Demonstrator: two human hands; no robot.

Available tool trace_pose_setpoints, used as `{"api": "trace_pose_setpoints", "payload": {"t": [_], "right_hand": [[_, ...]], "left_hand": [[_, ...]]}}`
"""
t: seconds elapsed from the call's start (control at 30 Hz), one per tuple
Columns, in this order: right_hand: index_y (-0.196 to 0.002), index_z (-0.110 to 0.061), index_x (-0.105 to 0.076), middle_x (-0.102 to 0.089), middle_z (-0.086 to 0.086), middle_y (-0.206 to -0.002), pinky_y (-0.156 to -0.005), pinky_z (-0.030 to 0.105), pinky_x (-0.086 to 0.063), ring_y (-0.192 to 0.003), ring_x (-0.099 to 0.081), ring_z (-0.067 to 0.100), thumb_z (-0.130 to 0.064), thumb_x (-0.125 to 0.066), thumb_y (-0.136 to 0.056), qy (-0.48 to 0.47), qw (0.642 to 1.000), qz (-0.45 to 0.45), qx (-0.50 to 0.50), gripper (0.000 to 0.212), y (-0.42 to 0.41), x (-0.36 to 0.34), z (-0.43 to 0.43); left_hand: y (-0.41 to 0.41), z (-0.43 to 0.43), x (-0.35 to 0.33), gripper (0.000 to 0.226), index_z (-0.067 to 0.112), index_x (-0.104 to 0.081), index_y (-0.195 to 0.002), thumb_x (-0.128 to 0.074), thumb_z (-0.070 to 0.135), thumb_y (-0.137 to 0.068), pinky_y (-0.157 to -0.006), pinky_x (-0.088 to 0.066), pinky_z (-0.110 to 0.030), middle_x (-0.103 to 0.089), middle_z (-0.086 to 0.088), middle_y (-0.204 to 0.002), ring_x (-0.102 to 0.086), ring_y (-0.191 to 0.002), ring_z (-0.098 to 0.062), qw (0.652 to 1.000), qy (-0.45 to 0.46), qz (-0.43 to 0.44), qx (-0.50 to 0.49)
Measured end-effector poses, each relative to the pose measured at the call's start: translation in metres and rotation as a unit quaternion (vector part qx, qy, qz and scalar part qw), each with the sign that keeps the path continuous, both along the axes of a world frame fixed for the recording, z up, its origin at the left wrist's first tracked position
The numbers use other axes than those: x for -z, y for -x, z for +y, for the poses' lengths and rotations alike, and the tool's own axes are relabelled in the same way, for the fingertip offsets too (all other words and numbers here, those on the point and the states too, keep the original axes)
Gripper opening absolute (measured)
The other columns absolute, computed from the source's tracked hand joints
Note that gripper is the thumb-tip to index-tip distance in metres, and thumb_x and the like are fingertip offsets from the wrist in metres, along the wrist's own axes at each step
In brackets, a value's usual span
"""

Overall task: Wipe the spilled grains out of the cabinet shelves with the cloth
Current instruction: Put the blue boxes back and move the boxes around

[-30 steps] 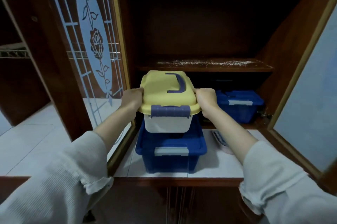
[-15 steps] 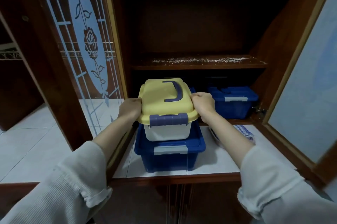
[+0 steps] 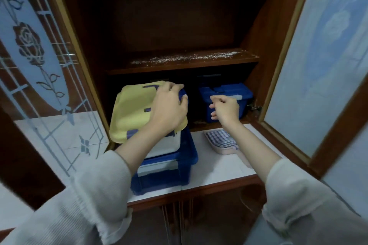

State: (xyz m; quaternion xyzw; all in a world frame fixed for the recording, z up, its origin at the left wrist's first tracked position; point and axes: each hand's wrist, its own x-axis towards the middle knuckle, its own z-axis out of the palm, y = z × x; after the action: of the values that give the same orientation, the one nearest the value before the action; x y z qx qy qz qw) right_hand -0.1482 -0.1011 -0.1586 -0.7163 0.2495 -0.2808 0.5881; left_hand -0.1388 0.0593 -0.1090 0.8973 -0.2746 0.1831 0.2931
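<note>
Spilled white grains [image 3: 189, 58] lie scattered along the middle wooden shelf [image 3: 179, 67] of the open cabinet. A blue-and-white checked cloth [image 3: 220, 140] sits in a pink tray [image 3: 223, 151] on the white counter, just below my right forearm. My left hand [image 3: 169, 109] rests on the yellow-lidded box [image 3: 131, 113], fingers curled over its purple handle. That box stands on a dark blue box [image 3: 165, 173]. My right hand [image 3: 226, 107] hovers with loosely curled fingers, holding nothing, in front of a small blue box [image 3: 225, 89] on the bottom shelf.
The left glass door [image 3: 29, 45] with an etched rose and the right frosted door [image 3: 318, 65] both stand open beside my arms. The white tiled counter [image 3: 219, 171] ends in a wooden front edge. The cabinet's space above the grains is dark.
The yellow-lidded box now sits lower on the dark blue box. My right hand has let go of it and moved right; my left hand has shifted from its side onto the lid.
</note>
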Motion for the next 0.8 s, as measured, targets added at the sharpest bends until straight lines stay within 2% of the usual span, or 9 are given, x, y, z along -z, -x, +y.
{"api": "trace_pose_setpoints", "payload": {"t": [0.1,0.2,0.3,0.37,0.43,0.5,0.57,0.67,0.8], "right_hand": [[-0.094,-0.014,-0.064,-0.059,0.0,-0.069,-0.047,0.023,-0.049,-0.05,-0.05,0.012,-0.019,-0.051,-0.096,0.003,1.0,0.005,0.01,0.014,0.006,0.008,-0.031],[-0.091,-0.014,-0.064,-0.059,0.001,-0.068,-0.045,0.021,-0.045,-0.05,-0.051,0.012,-0.018,-0.051,-0.096,0.012,1.0,0.015,0.023,0.015,0.009,0.016,-0.06],[-0.093,-0.013,-0.065,-0.059,0.0,-0.066,-0.045,0.018,-0.042,-0.052,-0.052,0.011,-0.016,-0.052,-0.096,0.023,0.999,0.021,0.035,0.014,0.009,0.026,-0.089],[-0.092,-0.014,-0.065,-0.058,0.001,-0.065,-0.047,0.021,-0.043,-0.05,-0.049,0.012,-0.015,-0.051,-0.095,0.019,0.999,0.037,0.032,0.014,0.007,0.036,-0.107],[-0.094,-0.01,-0.067,-0.06,0.002,-0.068,-0.053,0.026,-0.046,-0.051,-0.049,0.013,-0.015,-0.052,-0.094,0.022,0.997,0.067,0.028,0.016,0.003,0.05,-0.124],[-0.098,-0.007,-0.07,-0.064,0.005,-0.08,-0.068,0.034,-0.05,-0.063,-0.054,0.016,-0.015,-0.055,-0.091,0.05,0.992,0.12,0.003,0.018,-0.003,0.064,-0.138],[-0.102,-0.004,-0.07,-0.066,0.008,-0.094,-0.079,0.032,-0.048,-0.081,-0.059,0.022,-0.015,-0.058,-0.088,0.088,0.975,0.198,-0.04,0.022,-0.007,0.078,-0.149],[-0.104,0.003,-0.067,-0.067,0.015,-0.106,-0.085,0.03,-0.048,-0.099,-0.062,0.028,-0.015,-0.056,-0.086,0.146,0.943,0.291,-0.061,0.028,-0.012,0.093,-0.16],[-0.114,-0.004,-0.063,-0.06,0.015,-0.122,-0.09,0.032,-0.049,-0.11,-0.057,0.031,-0.022,-0.053,-0.088,0.211,0.911,0.347,-0.075,0.033,-0.025,0.103,-0.169]], "left_hand": [[0.0,-0.031,0.004,0.041,0.013,-0.046,-0.136,-0.042,0.027,-0.098,-0.101,-0.03,-0.03,-0.045,-0.004,-0.134,-0.036,-0.125,-0.022,0.997,-0.065,-0.046,0.023],[0.005,-0.066,0.004,0.039,0.013,-0.05,-0.133,-0.043,0.027,-0.097,-0.098,-0.032,-0.028,-0.046,-0.002,-0.132,-0.036,-0.123,-0.02,0.995,-0.056,-0.043,0.065],[0.007,-0.104,0.018,0.039,0.011,-0.05,-0.132,-0.043,0.026,-0.097,-0.097,-0.033,-0.027,-0.046,-0.004,-0.133,-0.037,-0.123,-0.021,0.993,-0.072,-0.01,0.094],[0.004,-0.122,0.037,0.04,0.009,-0.049,-0.133,-0.044,0.025,-0.097,-0.1,-0.032,-0.029,-0.046,-0.008,-0.135,-0.037,-0.125,-0.023,0.991,-0.083,0.045,0.099],[-0.001,-0.138,0.063,0.041,0.006,-0.048,-0.132,-0.043,0.024,-0.096,-0.102,-0.033,-0.032,-0.045,-0.012,-0.135,-0.038,-0.125,-0.026,0.983,-0.13,0.097,0.086],[-0.008,-0.146,0.088,0.041,0.004,-0.048,-0.131,-0.044,0.024,-0.095,-0.101,-0.036,-0.035,-0.045,-0.014,-0.133,-0.039,-0.124,-0.028,0.967,-0.206,0.136,0.065],[-0.016,-0.15,0.109,0.041,0.003,-0.048,-0.129,-0.043,0.024,-0.095,-0.099,-0.037,-0.036,-0.043,-0.016,-0.134,-0.039,-0.125,-0.03,0.949,-0.244,0.195,0.027],[-0.03,-0.152,0.135,0.039,0.001,-0.051,-0.125,-0.037,0.023,-0.096,-0.099,-0.037,-0.033,-0.047,-0.018,-0.133,-0.045,-0.123,-0.031,0.921,-0.291,0.26,-0.02],[-0.05,-0.161,0.159,0.037,0.001,-0.058,-0.115,-0.033,0.02,-0.096,-0.094,-0.042,-0.034,-0.058,-0.018,-0.125,-0.055,-0.115,-0.031,0.906,-0.308,0.288,-0.042]]}}
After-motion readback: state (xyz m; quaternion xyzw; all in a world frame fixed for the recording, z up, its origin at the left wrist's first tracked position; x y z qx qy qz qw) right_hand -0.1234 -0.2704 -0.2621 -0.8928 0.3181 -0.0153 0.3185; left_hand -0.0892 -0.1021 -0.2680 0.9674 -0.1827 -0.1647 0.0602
